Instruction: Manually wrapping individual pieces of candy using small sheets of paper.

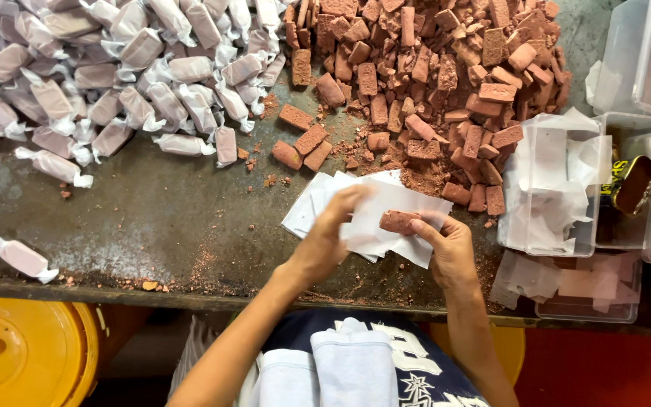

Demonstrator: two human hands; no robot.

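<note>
Brown block (399, 221), one, pinched with white paper sheet (386, 207) by right hand (450, 252); left hand (325, 237) grips sheet edge.

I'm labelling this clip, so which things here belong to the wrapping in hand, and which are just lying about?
In use:
left hand and right hand, both gripping the white wrapper
brown block on that wrapper
wrapper stack
pile of unwrapped blocks
heap of wrapped pieces

Lying about:
yellow bucket lid
clear plastic tubs
stray wrapped piece
</note>
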